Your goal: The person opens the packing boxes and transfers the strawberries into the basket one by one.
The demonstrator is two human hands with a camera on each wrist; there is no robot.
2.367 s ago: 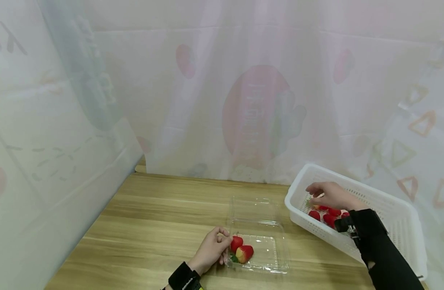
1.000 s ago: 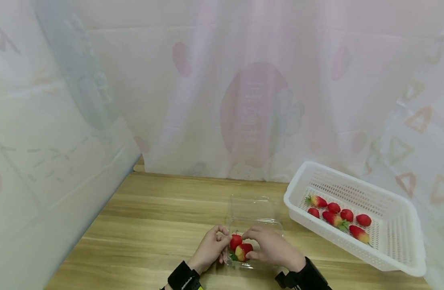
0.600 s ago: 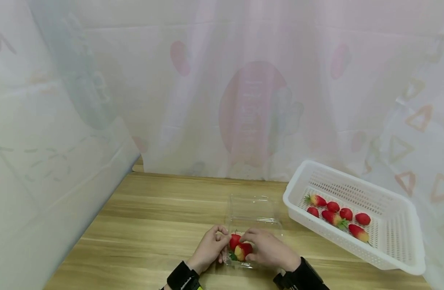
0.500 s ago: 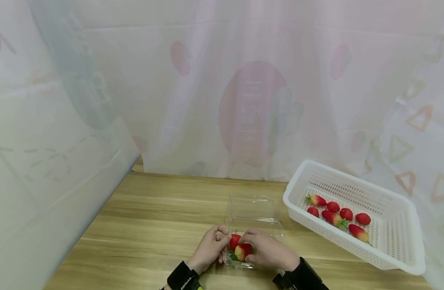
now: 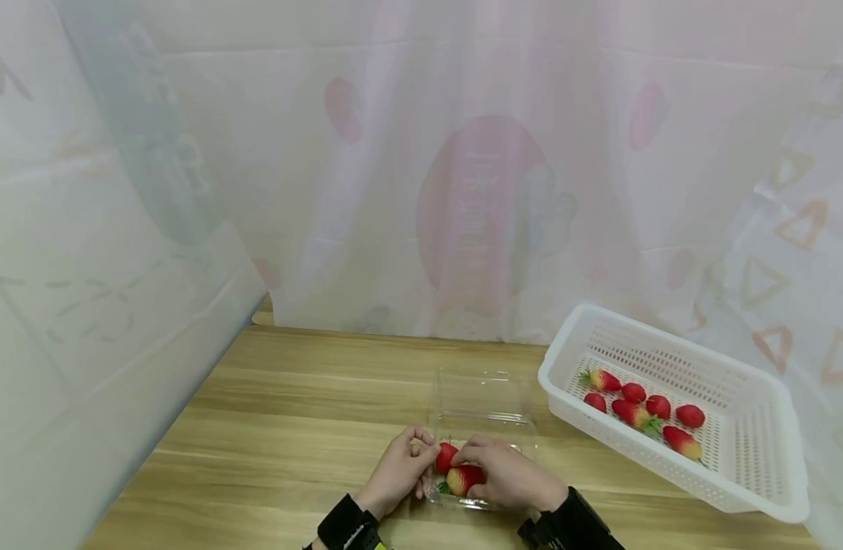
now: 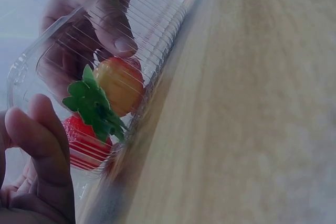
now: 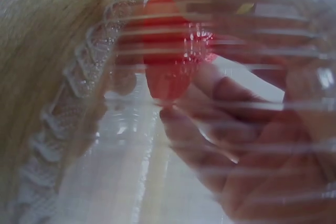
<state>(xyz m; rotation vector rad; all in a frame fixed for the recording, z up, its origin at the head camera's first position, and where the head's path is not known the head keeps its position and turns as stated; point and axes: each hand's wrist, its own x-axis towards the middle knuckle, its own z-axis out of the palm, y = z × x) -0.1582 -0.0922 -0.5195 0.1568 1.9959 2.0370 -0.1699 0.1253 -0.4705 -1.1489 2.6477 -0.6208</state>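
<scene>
A clear plastic clamshell container (image 5: 481,394) lies open on the table, its lid folded toward the back. Two strawberries sit in the near-left part of its base: a red one (image 5: 445,458) and, closer to me, a red-and-yellow one (image 5: 465,481) with green leaves (image 6: 94,106). My right hand (image 5: 512,473) reaches inside and pinches the red-and-yellow strawberry between thumb and fingers; the right wrist view shows this blurred through the ribbed wall. Curled fingers of my left hand (image 5: 398,467) hold the container's left rim; the exact contact is partly hidden.
A white perforated basket (image 5: 751,489) stands at the right with several strawberries (image 5: 633,412) on its floor. The wooden table (image 5: 311,397) is bordered at the back and left by pale printed curtains (image 5: 366,229).
My right hand has come from the basket into the container, bringing no clearly seen new strawberry. The red-and-yellow strawberry has turned and shifted slightly. My left hand has stayed put.
</scene>
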